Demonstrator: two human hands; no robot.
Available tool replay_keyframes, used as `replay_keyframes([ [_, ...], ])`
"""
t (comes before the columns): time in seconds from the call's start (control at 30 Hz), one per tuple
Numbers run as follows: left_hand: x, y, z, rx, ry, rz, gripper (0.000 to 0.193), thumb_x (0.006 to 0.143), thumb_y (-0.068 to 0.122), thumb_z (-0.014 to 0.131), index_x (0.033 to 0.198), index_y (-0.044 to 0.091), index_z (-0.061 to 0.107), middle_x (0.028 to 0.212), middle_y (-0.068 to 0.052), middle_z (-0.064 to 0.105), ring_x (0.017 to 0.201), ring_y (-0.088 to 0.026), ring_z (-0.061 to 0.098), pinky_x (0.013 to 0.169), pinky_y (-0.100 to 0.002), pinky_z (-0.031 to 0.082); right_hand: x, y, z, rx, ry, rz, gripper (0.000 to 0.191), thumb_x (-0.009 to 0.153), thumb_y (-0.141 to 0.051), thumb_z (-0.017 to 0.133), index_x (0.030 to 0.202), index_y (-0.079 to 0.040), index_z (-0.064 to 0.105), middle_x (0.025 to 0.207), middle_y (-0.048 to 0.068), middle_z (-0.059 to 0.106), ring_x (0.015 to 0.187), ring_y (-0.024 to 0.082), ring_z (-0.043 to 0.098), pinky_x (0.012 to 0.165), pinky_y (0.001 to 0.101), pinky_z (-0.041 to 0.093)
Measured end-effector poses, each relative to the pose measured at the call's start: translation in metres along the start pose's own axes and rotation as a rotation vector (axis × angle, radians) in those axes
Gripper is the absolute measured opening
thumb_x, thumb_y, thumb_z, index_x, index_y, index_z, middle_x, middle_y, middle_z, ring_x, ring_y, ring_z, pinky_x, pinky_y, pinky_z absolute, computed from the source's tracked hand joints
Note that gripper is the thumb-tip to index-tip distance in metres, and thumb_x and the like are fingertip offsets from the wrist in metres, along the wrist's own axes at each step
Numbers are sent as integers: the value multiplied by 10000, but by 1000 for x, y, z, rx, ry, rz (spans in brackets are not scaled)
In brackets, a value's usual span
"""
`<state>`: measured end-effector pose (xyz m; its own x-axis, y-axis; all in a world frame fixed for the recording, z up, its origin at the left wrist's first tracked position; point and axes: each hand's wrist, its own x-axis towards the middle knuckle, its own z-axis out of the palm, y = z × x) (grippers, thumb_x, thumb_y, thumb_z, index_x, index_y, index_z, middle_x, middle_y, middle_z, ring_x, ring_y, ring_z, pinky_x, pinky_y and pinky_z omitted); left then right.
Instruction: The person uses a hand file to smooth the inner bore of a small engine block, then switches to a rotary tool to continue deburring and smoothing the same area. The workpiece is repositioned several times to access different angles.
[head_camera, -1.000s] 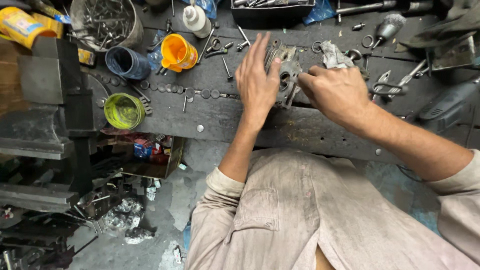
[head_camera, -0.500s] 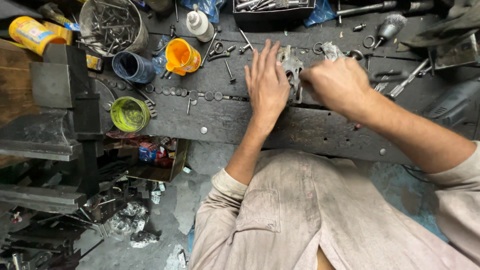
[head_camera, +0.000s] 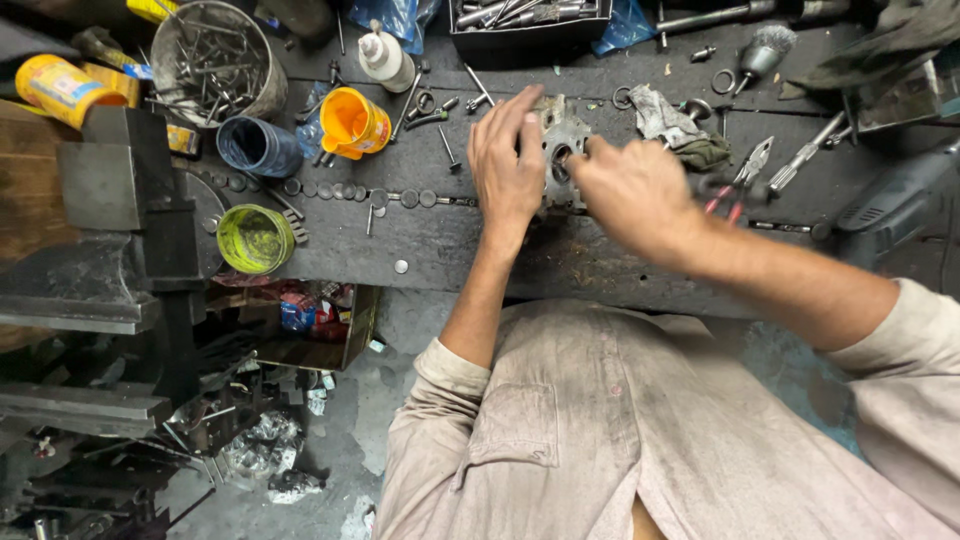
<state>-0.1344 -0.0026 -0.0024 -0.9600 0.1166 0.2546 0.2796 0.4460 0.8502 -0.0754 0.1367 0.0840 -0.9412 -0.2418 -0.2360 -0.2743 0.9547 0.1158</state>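
A grey cast-metal engine part (head_camera: 560, 140) with round holes lies on the dark, oily workbench (head_camera: 470, 240). My left hand (head_camera: 507, 160) rests flat on its left side, fingers spread, steadying it. My right hand (head_camera: 630, 190) is at its right side, fingertips pinched at one of the round holes; whether they grip a small piece is hidden. A row of small round metal discs (head_camera: 340, 190) lies to the left of my left hand.
An orange cup (head_camera: 352, 122), a blue cup (head_camera: 257, 146) and a yellow-green tin (head_camera: 254, 238) stand at left, near a metal bucket of rods (head_camera: 215, 60) and a big vise (head_camera: 110, 210). Red-handled pliers (head_camera: 738, 180), a rag (head_camera: 675, 125) and a power tool (head_camera: 895, 200) lie right.
Both hands have stayed on the metal part with small shifts; my right hand has moved in closer to the hole. The view has drifted slightly.
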Motion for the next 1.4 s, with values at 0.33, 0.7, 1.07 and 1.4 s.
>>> replay_keyframes([
  [0.33, -1, 3, -4, -26, 31, 14, 287, 1058, 176, 468, 1217, 123, 701, 1331, -21, 718, 1240, -236, 643, 1172, -435, 380, -4, 9, -12, 77, 43, 70, 254, 826, -112, 685, 1078, -77, 698, 1022, 168, 697, 757, 352, 743, 592, 467, 578],
  [0.7, -2, -3, -3, -58, 7, -22, 272, 1063, 180, 478, 1202, 133, 707, 1341, -15, 711, 1239, -220, 659, 1217, -473, 326, -3, -8, 18, -108, 18, 56, 283, 839, -46, 690, 1122, -34, 708, 1045, 183, 712, 543, 213, 719, 380, 328, 541],
  [1.07, -4, -7, -7, -249, 83, -165, 259, 1048, 170, 529, 1207, 124, 728, 1213, -24, 756, 1151, -249, 688, 1051, -375, 521, 2, 44, 15, 805, 138, 321, 229, 1003, -296, 681, 1125, -119, 760, 934, 94, 754, 638, 284, 700, 616, 434, 573],
  [1.4, -13, -2, 5, -43, 85, -11, 254, 1081, 178, 507, 1252, 144, 692, 1315, -22, 710, 1423, -306, 539, 1255, -445, 352, -1, 47, 19, 542, 31, 114, 246, 938, -339, 752, 1055, -129, 803, 920, 98, 781, 750, 302, 727, 672, 454, 571],
])
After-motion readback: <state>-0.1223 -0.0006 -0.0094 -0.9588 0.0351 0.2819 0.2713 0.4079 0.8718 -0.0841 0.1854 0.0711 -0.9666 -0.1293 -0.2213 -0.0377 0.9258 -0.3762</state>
